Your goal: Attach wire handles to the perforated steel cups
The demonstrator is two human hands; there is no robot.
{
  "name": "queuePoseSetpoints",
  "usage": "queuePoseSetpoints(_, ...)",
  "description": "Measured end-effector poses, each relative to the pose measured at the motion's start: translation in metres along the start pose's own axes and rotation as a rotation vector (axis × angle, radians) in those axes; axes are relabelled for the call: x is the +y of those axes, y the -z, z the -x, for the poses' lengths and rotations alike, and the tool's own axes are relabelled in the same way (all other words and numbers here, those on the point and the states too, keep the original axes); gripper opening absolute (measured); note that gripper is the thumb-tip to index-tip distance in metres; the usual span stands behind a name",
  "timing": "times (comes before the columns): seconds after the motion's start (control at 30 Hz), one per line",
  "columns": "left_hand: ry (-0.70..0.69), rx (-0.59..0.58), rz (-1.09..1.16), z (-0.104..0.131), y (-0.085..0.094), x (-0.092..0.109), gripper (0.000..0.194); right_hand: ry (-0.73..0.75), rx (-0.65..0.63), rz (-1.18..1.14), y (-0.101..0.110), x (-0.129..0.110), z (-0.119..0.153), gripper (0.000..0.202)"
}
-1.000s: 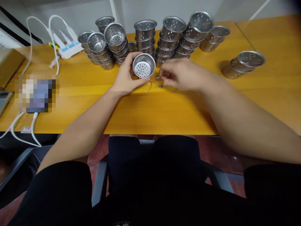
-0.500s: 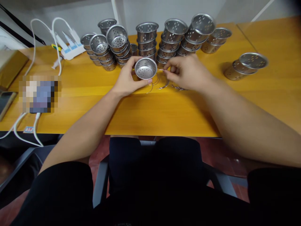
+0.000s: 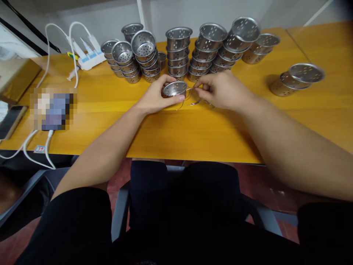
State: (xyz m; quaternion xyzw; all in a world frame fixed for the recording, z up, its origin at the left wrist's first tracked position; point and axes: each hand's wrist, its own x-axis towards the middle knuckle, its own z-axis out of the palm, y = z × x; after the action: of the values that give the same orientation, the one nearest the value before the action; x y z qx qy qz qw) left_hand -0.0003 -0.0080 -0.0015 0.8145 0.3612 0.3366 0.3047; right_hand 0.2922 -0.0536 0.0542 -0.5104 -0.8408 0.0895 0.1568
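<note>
My left hand [image 3: 156, 97] is wrapped round a small perforated metal cup [image 3: 175, 88], thumb at the near side and fingers at the far side. Just right of the cup, my right hand [image 3: 216, 88] pinches a thin curved wire [image 3: 189, 89] close to the cup's side. More thin wires [image 3: 196, 102] lie on the table below and between the hands. Stacks of like cups [image 3: 178, 55] stand right behind both hands.
More cup stacks stand at the back left [image 3: 127, 60] and back right [image 3: 244, 36]. Two nested cups [image 3: 296, 79] lie tilted on the right. At the left are a white power strip [image 3: 92, 59], cables, a blurred device [image 3: 55, 110] and a phone [image 3: 12, 119].
The cup in my left hand has tipped, its opening now turned more upward and seen flatter. My right hand stays pinched beside it. The whole view has shifted slightly.
</note>
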Motion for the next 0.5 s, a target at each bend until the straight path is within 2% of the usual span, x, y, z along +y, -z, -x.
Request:
queuePoseSetpoints(0.33,-0.011,-0.113,-0.235,0.002,0.007,0.001,0.093,0.012,-0.153,0.079,-0.008,0.010,-0.004,0.022)
queuePoseSetpoints(0.43,-0.039,-0.121,-0.250,0.003,0.021,0.005,0.096,0.000,-0.155,0.066,-0.003,0.006,-0.004,0.018)
queuePoseSetpoints(0.5,-0.082,-0.097,-0.243,0.006,0.042,0.017,0.084,-0.006,-0.100,0.002,0.009,0.004,0.001,0.015)
